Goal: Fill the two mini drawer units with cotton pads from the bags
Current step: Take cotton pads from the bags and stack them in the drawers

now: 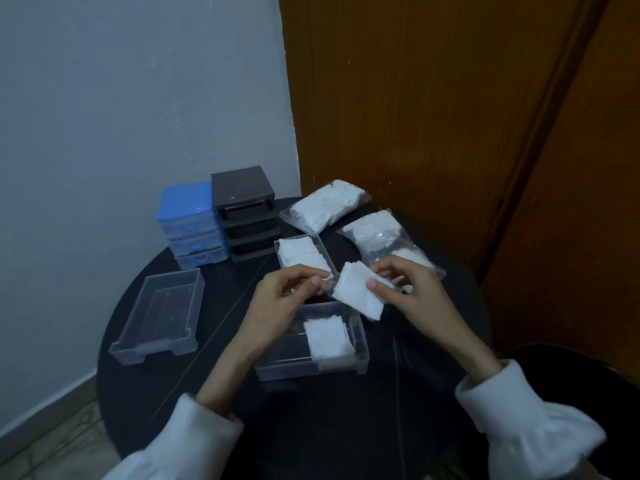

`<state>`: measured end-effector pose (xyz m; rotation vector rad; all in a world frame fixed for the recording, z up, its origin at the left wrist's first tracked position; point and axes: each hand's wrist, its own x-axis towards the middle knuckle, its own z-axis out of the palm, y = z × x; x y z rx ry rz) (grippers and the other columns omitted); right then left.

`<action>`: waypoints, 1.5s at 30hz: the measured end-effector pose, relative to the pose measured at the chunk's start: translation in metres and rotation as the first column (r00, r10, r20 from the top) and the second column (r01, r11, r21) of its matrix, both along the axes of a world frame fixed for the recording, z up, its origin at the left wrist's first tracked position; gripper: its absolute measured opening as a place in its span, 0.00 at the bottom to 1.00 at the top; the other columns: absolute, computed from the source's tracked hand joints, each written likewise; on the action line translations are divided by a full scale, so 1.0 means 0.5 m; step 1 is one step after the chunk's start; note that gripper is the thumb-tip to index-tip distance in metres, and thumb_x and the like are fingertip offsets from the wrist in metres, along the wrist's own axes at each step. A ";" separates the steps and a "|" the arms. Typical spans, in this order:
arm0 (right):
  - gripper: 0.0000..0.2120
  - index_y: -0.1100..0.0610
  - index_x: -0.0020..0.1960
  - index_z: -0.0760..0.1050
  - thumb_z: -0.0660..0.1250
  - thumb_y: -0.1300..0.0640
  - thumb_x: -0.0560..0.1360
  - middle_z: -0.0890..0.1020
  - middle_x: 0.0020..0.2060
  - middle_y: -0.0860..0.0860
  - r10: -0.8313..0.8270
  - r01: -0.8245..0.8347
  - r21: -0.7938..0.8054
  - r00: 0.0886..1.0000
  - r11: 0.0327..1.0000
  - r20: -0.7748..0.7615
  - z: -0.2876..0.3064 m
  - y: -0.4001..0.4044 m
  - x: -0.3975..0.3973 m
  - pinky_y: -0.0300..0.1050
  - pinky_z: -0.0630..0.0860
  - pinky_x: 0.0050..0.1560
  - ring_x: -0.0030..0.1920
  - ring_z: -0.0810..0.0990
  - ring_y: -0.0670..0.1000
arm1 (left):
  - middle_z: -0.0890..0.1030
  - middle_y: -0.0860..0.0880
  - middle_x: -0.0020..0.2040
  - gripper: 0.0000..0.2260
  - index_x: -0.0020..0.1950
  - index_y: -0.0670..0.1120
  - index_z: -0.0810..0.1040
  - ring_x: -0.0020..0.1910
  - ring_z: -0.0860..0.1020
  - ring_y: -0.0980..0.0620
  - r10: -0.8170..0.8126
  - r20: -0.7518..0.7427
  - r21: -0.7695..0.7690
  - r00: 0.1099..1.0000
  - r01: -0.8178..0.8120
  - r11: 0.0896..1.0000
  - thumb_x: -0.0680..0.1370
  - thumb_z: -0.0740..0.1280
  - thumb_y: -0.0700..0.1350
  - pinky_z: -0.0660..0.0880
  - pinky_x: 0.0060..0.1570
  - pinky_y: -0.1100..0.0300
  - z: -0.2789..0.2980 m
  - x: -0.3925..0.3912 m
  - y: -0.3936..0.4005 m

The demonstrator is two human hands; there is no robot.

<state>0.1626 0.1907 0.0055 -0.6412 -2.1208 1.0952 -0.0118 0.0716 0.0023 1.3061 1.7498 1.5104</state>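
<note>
Black and round, the table (346, 427) is standing in a corner between a pale wall and a wooden door. Above the near clear drawer (311, 362), the right hand (408, 292) is pinching a stack of square cotton pads (358, 296), its long axis tilting from upper left down to lower right. The left hand (287, 292) is curling its fingers beside the stack; whether it is gripping a pad cannot be told. More pads are lying inside that drawer. Behind it, a second drawer (304, 258) is sitting full, lengthwise away from the person. Left of it, an empty drawer (159, 313) is lying. Farther back, the blue unit (190, 223) and the black unit (246, 213) are standing side by side, with two bags (325, 206) to their right.
</note>
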 end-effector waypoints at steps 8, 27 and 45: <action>0.07 0.58 0.40 0.69 0.66 0.65 0.73 0.67 0.25 0.45 -0.005 0.009 -0.122 0.999 0.992 0.034 -0.022 -0.075 -0.046 0.33 0.64 0.30 0.27 0.65 0.43 | 0.82 0.55 0.48 0.10 0.52 0.47 0.82 0.48 0.78 0.68 0.338 -0.233 0.055 0.912 -0.335 0.941 0.77 0.65 0.36 0.70 0.48 0.77 -0.062 -0.051 -0.066; 0.07 0.59 0.47 0.75 0.63 0.55 0.76 0.70 0.49 0.50 -0.145 -0.131 0.466 0.848 0.875 0.510 -0.024 -0.128 -0.057 0.43 0.70 0.47 0.47 0.71 0.49 | 0.82 0.53 0.43 0.09 0.48 0.44 0.82 0.43 0.78 0.68 0.282 -0.118 -0.011 0.952 -0.285 0.958 0.78 0.63 0.35 0.71 0.43 0.77 -0.088 -0.050 -0.068; 0.32 0.61 0.64 0.75 0.46 0.40 0.78 0.79 0.60 0.54 -0.194 -0.248 0.603 0.797 0.759 0.572 -0.074 -0.174 -0.045 0.41 0.67 0.61 0.61 0.78 0.49 | 0.81 0.53 0.44 0.08 0.49 0.47 0.81 0.43 0.77 0.69 0.252 -0.134 -0.036 0.959 -0.258 0.965 0.78 0.63 0.37 0.70 0.41 0.77 -0.089 -0.054 -0.070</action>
